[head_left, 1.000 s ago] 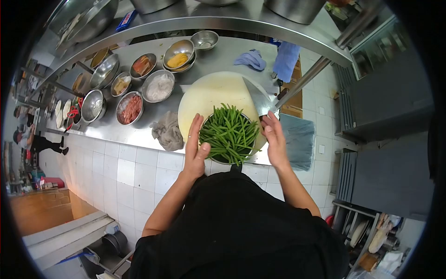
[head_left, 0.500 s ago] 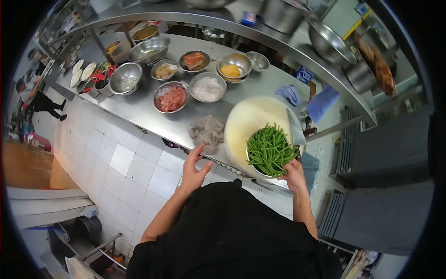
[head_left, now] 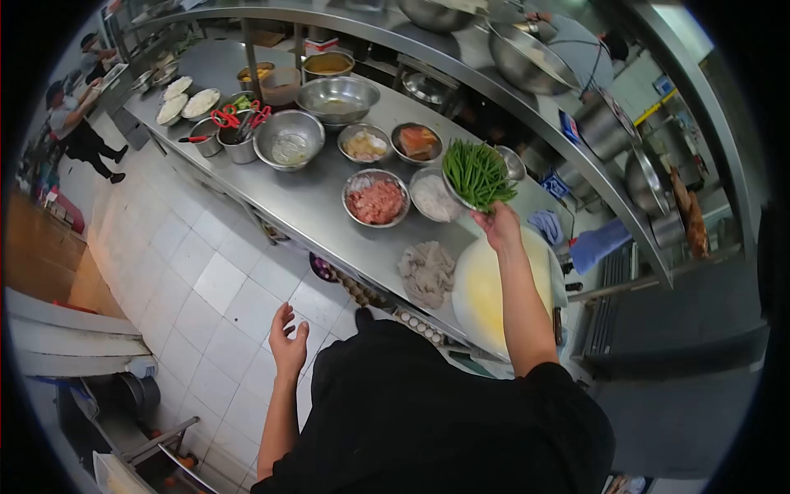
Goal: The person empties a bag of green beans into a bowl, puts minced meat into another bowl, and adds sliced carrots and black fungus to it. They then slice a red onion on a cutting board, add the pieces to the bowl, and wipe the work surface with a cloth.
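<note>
My right hand (head_left: 499, 227) grips the near rim of a metal bowl heaped with cut green beans (head_left: 477, 174). That bowl is held out over the far part of the counter and hides part of a bowl of white contents (head_left: 434, 196). Below my right forearm lies a round, pale yellow cutting board (head_left: 485, 288). My left hand (head_left: 288, 337) hangs over the tiled floor with its fingers apart and nothing in it. A crumpled grey cloth (head_left: 426, 274) rests on the counter left of the board.
On the steel counter (head_left: 304, 216) stand a bowl of raw minced meat (head_left: 377, 200), a large metal bowl (head_left: 290, 140) and red-handled scissors (head_left: 239, 115) in a pot. A steel shelf (head_left: 461, 62) spans above. Egg trays (head_left: 418, 325) sit beneath. Two people (head_left: 78, 123) stand far left.
My right hand has carried the bowl of green beans off the cutting board, away from me toward the other bowls. My left hand has dropped back from the counter edge. The view has shifted left.
</note>
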A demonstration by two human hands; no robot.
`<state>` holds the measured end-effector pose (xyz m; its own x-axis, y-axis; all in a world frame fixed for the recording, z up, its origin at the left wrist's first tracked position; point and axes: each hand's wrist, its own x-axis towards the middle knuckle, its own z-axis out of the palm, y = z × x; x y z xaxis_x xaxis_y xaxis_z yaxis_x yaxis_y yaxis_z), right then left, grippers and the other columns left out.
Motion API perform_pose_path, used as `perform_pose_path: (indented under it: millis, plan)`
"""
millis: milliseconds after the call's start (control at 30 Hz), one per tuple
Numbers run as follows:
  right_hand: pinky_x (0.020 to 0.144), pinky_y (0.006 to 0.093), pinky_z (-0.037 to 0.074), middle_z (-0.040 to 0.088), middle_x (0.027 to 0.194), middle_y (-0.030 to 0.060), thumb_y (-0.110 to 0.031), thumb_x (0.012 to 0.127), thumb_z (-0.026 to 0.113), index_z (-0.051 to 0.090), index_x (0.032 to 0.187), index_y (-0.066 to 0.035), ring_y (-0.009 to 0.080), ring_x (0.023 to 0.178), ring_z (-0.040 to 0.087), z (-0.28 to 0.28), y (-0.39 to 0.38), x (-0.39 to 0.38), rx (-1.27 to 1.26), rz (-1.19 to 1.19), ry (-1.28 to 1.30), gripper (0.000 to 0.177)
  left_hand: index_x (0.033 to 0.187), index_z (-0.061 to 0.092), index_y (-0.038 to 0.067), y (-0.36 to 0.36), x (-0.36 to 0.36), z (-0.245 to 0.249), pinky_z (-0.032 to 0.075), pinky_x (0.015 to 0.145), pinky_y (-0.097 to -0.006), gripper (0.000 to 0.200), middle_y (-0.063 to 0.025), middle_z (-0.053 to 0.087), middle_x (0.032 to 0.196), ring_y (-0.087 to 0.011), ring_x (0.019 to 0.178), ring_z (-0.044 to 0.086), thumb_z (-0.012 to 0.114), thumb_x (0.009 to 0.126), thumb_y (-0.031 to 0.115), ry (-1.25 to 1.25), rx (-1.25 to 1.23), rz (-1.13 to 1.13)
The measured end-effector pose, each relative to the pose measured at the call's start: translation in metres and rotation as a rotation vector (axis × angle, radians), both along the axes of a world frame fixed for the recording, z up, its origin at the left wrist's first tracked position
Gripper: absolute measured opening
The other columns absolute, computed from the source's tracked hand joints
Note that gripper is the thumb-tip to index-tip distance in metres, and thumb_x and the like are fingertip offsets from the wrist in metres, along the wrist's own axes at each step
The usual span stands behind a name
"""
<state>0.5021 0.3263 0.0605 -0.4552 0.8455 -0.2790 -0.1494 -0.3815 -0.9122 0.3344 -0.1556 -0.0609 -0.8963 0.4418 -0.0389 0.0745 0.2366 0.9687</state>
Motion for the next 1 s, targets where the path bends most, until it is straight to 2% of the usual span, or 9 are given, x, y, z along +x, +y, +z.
perform_pose_path:
  millis: [233,333,533,633,700,733,800,933,1000]
  plan:
    - [0.052,0.0317,0.06,0.067,0.095,0.0196,-0.011,0.097,0.05,0.052,0.12,0.004,0.0302,0.069,0.071,-0.013,0.123,-0.171,0.023,-0.014,0.094,0.027,0.141,0.048,0.005,-0.038,-0.024,-0.043,0.05,0.089,-0.0407,0.062,-0.0176,0.059,0.132,-0.0288,0.117,0.059,0.069,0.083,0.011,-0.06,-0.123,0.197]
    - [0.07,0.0474,0.064,0.056,0.119,0.0261,-0.004,0.092,0.055,0.047,0.126,0.01,0.0427,0.089,0.066,-0.011,0.149,-0.24,-0.008,-0.228,0.084,0.037,0.141,0.047,0.003,-0.071,-0.035,-0.083,0.052,0.089,-0.0413,0.063,-0.0212,0.062,0.126,-0.0311,0.111,0.062,0.069,0.082,0.011,-0.168,-0.346,0.283]
    - [0.072,0.0482,0.065,0.051,0.125,0.0276,-0.002,0.09,0.052,0.046,0.125,0.012,0.0437,0.094,0.064,-0.05,0.204,-0.347,-0.018,-0.371,-0.021,0.039,0.135,0.05,-0.005,-0.2,-0.017,-0.168,0.049,0.097,-0.0429,0.068,-0.027,0.061,0.125,-0.039,0.114,0.061,0.072,0.076,0.019,-0.574,-0.837,0.579]
    - [0.073,0.0474,0.065,0.051,0.129,0.023,-0.007,0.091,0.058,0.054,0.119,0.008,0.041,0.096,0.061,-0.09,0.251,-0.375,0.056,-0.213,-0.226,0.031,0.131,0.052,-0.011,-0.234,-0.001,-0.18,0.047,0.1,-0.0416,0.066,-0.0281,0.061,0.126,-0.0394,0.119,0.059,0.072,0.076,0.02,-0.811,-0.723,0.876]
    - [0.074,0.0471,0.064,0.052,0.128,0.0215,-0.008,0.092,0.059,0.056,0.121,0.003,0.041,0.099,0.059,-0.118,0.276,-0.385,0.552,0.153,-0.845,0.031,0.131,0.052,-0.01,-0.223,0.004,-0.171,0.048,0.099,-0.0411,0.065,-0.028,0.062,0.124,-0.0387,0.117,0.06,0.071,0.077,0.02,-0.83,-0.699,0.914]
    - [0.074,0.0471,0.064,0.052,0.128,0.0215,-0.008,0.092,0.059,0.056,0.121,0.003,0.041,0.099,0.059,-0.11,0.266,-0.398,0.563,0.177,-0.851,0.031,0.132,0.052,-0.009,-0.219,0.002,-0.164,0.049,0.097,-0.0406,0.064,-0.0279,0.063,0.122,-0.038,0.116,0.061,0.071,0.077,0.02,-0.822,-0.69,0.922]
    - [0.076,0.0474,0.064,0.053,0.126,0.0217,-0.006,0.092,0.058,0.055,0.124,0.002,0.0415,0.103,0.058,-0.094,0.245,-0.417,-0.188,-0.425,-0.207,0.033,0.132,0.053,-0.008,-0.192,-0.007,-0.153,0.05,0.095,-0.0398,0.063,-0.0268,0.064,0.119,-0.0365,0.112,0.063,0.071,0.079,0.021,-0.906,-0.621,0.921]
    - [0.082,0.0505,0.061,0.054,0.127,0.0222,-0.004,0.091,0.059,0.055,0.124,0.002,0.0418,0.104,0.059,-0.11,0.238,-0.424,-0.221,-0.418,-0.255,0.034,0.131,0.056,-0.004,-0.141,-0.045,-0.142,0.053,0.088,-0.0369,0.056,-0.0226,0.067,0.113,-0.0299,0.101,0.067,0.07,0.083,0.02,-0.86,-0.623,0.664]
    - [0.088,0.0571,0.056,0.054,0.131,0.0224,-0.009,0.088,0.066,0.056,0.126,0.0,0.0433,0.108,0.058,-0.115,0.242,-0.41,-0.121,-0.158,-0.175,0.04,0.131,0.055,-0.005,-0.144,-0.064,-0.157,0.053,0.089,-0.0372,0.055,-0.0237,0.067,0.115,-0.0305,0.104,0.066,0.069,0.084,0.02,-0.872,-0.516,0.582]
